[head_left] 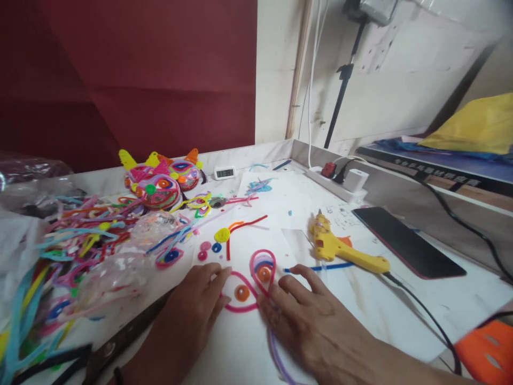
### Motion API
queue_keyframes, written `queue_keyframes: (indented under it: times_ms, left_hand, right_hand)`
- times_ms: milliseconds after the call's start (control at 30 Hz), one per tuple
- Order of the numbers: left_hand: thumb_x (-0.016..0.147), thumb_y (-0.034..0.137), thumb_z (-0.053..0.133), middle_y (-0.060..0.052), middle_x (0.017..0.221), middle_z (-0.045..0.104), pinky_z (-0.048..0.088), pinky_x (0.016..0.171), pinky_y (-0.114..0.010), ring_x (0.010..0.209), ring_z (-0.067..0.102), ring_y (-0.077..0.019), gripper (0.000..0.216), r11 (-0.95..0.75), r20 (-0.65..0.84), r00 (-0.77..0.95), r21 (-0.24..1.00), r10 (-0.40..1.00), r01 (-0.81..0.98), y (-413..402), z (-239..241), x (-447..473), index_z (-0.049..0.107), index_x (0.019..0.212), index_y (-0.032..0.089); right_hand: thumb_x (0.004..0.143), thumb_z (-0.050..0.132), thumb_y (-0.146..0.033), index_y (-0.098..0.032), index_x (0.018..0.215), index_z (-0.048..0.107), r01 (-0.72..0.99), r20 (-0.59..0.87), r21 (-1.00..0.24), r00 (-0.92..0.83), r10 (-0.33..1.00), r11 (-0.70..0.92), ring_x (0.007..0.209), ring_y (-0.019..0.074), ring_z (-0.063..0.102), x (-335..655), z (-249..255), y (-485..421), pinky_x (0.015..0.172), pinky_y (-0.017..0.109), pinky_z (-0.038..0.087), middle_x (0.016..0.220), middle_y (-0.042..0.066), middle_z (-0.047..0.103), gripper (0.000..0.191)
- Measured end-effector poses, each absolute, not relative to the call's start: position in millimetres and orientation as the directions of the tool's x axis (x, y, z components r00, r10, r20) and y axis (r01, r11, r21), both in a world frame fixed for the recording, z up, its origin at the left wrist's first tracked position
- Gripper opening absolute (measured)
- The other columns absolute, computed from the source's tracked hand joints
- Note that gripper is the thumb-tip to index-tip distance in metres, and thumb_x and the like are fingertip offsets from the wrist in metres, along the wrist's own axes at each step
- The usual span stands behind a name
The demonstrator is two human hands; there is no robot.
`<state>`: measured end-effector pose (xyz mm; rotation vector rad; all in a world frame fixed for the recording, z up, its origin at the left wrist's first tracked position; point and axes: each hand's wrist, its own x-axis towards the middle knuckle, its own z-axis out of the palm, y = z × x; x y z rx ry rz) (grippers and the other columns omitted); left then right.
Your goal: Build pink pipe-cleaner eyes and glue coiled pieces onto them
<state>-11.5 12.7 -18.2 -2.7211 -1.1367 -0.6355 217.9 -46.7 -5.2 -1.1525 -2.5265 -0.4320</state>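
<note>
My left hand (196, 305) lies flat on the white table, fingers stretched out, fingertips touching the left side of a pink pipe-cleaner loop (230, 306) with an orange coil (242, 292) inside. My right hand (308, 315) rests flat too, fingers spread. Its fingertips press where that loop meets a second loop (252, 264) of pink and purple around an orange coil (263, 274). A purple pipe cleaner (278, 358) runs out from under my right hand.
A yellow glue gun (340, 247) with a black cord lies right of the loops. A dark phone (404, 247), a power strip (344, 182), a small clock (224, 172), finished colourful pipe-cleaner faces (160, 184) and a heap of loose pipe cleaners (68, 240) surround the work. An orange object (487, 347) sits bottom right.
</note>
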Motion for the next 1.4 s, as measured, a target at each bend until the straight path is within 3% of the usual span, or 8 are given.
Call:
queue_keyframes:
  times_ms: [200, 400, 667, 1033, 1400]
  left_hand:
    - [0.092, 0.015, 0.038, -0.009, 0.108, 0.064, 0.056, 0.083, -0.037, 0.097, 0.061, -0.0215, 0.030, -0.734, 0.397, 0.665, 0.036, 0.633, 0.678, 10.4, -11.6, -9.2, 0.058, 0.114, 0.017]
    - [0.092, 0.016, 0.043, -0.009, 0.113, 0.061, 0.052, 0.089, -0.038, 0.103, 0.058, -0.0218, 0.030, -0.716, 0.337, 0.665, 0.040, 0.666, 0.697, 10.2, -16.1, -11.1, 0.057, 0.117, 0.018]
    - [0.093, 0.019, 0.042, -0.010, 0.113, 0.059, 0.050, 0.092, -0.041, 0.104, 0.055, -0.0219, 0.029, -0.711, 0.281, 0.666, 0.096, 0.691, 0.696, 11.1, -10.2, -10.7, 0.058, 0.117, 0.017]
    - [0.093, 0.022, 0.043, -0.007, 0.110, 0.062, 0.051, 0.090, -0.037, 0.101, 0.058, -0.0198, 0.028, -0.722, 0.346, 0.655, 0.108, 0.672, 0.684, 12.8, -8.3, -9.1, 0.060, 0.116, 0.021]
    - [0.094, 0.025, 0.043, -0.008, 0.109, 0.062, 0.052, 0.089, -0.037, 0.100, 0.058, -0.0201, 0.028, -0.733, 0.352, 0.668, 0.085, 0.656, 0.675, 14.3, -9.0, -8.8, 0.061, 0.116, 0.020]
  right_hand:
    - [0.085, 0.054, -0.013, -0.016, 0.100, 0.059, 0.770, 0.406, 0.135, -0.617, 0.674, 0.624, 0.088, 0.0221, 0.049, 216.4, -9.0, -46.7, 0.095, 0.046, 0.028, 0.095, 0.004, 0.059, 0.016]
    - [0.087, 0.053, -0.012, -0.015, 0.093, 0.060, 0.766, 0.429, 0.193, -0.628, 0.650, 0.613, 0.087, 0.0218, 0.047, 213.6, -14.2, -43.7, 0.094, 0.047, 0.027, 0.094, 0.005, 0.058, 0.009]
    - [0.084, 0.055, -0.009, -0.015, 0.089, 0.060, 0.773, 0.445, 0.159, -0.612, 0.654, 0.615, 0.082, 0.0210, 0.046, 212.0, -13.7, -44.8, 0.092, 0.046, 0.028, 0.090, 0.003, 0.057, 0.009]
    - [0.085, 0.056, -0.010, -0.016, 0.083, 0.057, 0.781, 0.472, 0.161, -0.598, 0.647, 0.604, 0.078, 0.0196, 0.046, 210.9, -16.4, -42.5, 0.086, 0.044, 0.031, 0.083, 0.002, 0.056, 0.007]
    - [0.084, 0.056, -0.008, -0.017, 0.084, 0.058, 0.796, 0.490, 0.125, -0.569, 0.660, 0.593, 0.080, 0.0201, 0.046, 210.0, -19.4, -43.0, 0.088, 0.046, 0.029, 0.090, 0.003, 0.058, 0.009]
